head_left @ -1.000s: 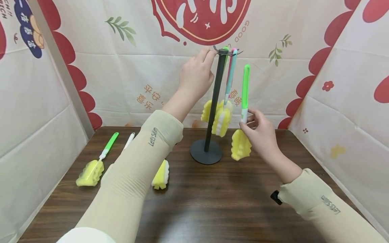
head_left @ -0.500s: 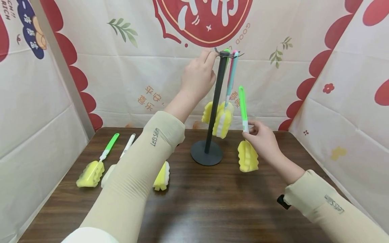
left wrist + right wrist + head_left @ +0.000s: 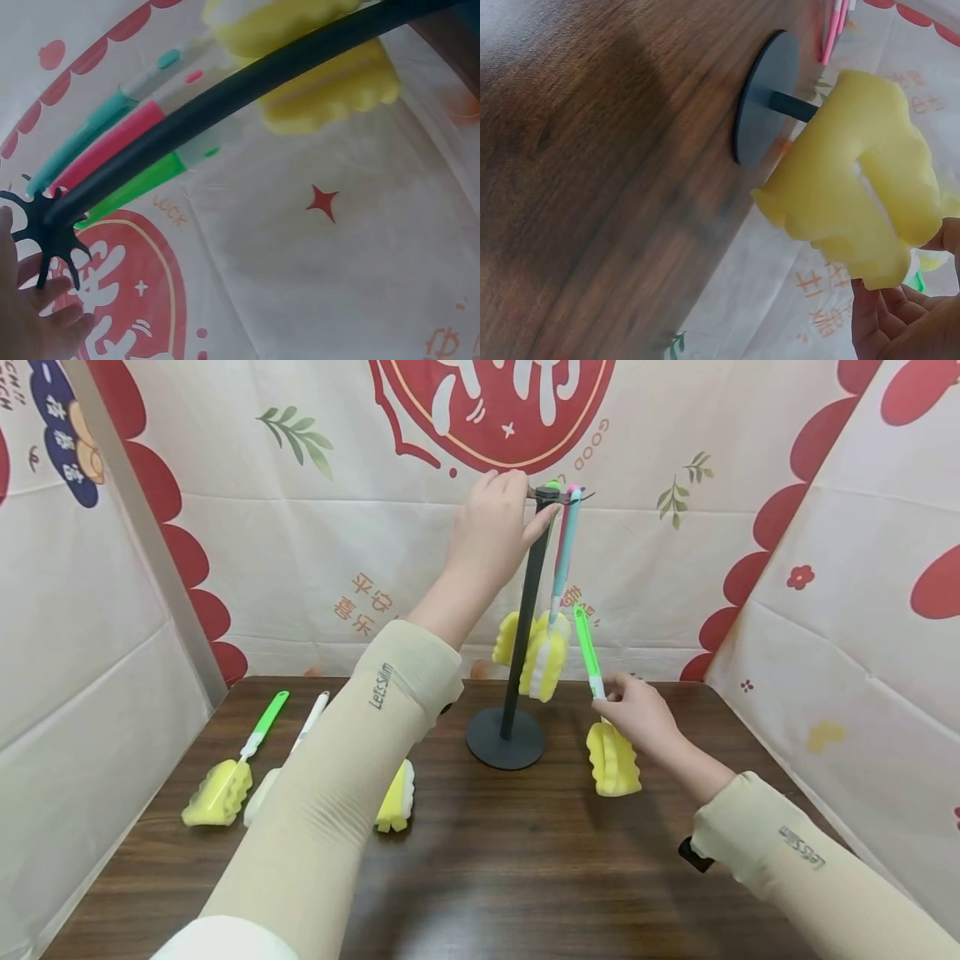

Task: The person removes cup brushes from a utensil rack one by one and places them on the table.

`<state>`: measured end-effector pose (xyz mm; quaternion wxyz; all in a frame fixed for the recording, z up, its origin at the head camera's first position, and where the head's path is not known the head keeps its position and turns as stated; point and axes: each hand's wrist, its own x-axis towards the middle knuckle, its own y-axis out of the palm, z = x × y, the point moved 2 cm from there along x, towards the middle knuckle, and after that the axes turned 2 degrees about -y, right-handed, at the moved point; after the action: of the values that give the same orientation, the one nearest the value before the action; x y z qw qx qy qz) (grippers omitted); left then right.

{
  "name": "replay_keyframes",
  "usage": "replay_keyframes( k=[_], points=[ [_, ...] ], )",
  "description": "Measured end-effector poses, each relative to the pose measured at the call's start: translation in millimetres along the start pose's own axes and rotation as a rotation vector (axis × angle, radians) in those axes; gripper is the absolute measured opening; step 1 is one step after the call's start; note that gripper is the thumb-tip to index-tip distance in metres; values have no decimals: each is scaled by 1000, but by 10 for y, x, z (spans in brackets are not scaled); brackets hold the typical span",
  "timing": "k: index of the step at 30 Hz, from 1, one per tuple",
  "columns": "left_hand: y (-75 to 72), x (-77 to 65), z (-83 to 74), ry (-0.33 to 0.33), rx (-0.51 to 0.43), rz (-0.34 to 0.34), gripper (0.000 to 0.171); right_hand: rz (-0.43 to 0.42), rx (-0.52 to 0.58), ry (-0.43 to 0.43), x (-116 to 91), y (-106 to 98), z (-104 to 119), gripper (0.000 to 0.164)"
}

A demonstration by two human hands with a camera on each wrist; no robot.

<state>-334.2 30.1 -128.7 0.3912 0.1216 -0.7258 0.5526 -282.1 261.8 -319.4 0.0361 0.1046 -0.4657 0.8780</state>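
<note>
My right hand (image 3: pixel 637 714) pinches a sponge bottle brush by the white lower part of its handle; the bright green handle (image 3: pixel 588 643) tilts up and left. Its yellow sponge head (image 3: pixel 613 758) hangs above the table and fills much of the right wrist view (image 3: pixel 855 180). Up at the black stand (image 3: pixel 528 602), my left hand (image 3: pixel 491 527) touches the hooked top, thumb stretched across the pole. In the left wrist view its fingers (image 3: pixel 64 319) lie loosely spread behind the hooks (image 3: pixel 51 232). Bottle brushes with teal (image 3: pixel 86 139), pink (image 3: pixel 112 146) and green (image 3: pixel 139 187) handles hang there.
On the wooden table (image 3: pixel 495 868), a green-handled sponge brush (image 3: pixel 221 793) lies at left. Beside it is a white-handled brush (image 3: pixel 311 718), partly behind the left sleeve. Another yellow and white sponge head (image 3: pixel 396 797) shows right of that sleeve. Printed cloth (image 3: pixel 300 535) surrounds the table.
My right hand has lowered the green-handled brush, whose handle now leans left. On the stand's top, my left hand's thumb has stretched out across the pole.
</note>
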Motion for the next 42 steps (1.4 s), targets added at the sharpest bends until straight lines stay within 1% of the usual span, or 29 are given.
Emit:
replay_keyframes(
  k=[3,6,9,13,17,22,25,29,32,34,38,42],
  points=[
    [-11,48,-32,-42,-55,53,49,27,14,23,5,26,-31,37],
    [-8,64,-55,-49,-74,78,44,51,19,45,11,55,-54,38],
    [6,52,-58,-43,-64,82,38,69,0,56,26,91,-79,42],
    [29,37,-50,-34,-41,81,38,88,-27,61,42,126,-97,45],
    [46,49,-36,-31,-68,82,38,114,-40,75,57,144,-115,45],
    [62,80,34,-43,-182,111,38,161,-53,103,83,175,-142,43],
    [68,89,108,-52,-284,129,38,194,-54,121,94,204,-156,42],
    [70,75,223,-34,-448,121,39,233,-60,136,106,250,-179,38],
    [67,60,279,-18,-516,111,38,257,-73,138,108,279,-199,35],
    [70,56,290,-21,-520,107,38,269,-81,146,106,292,-218,35],
    [89,53,282,-26,-486,94,38,287,-94,157,103,314,-277,32],
    [117,49,266,-37,-473,66,38,294,-92,160,111,342,-332,29]
  ],
)
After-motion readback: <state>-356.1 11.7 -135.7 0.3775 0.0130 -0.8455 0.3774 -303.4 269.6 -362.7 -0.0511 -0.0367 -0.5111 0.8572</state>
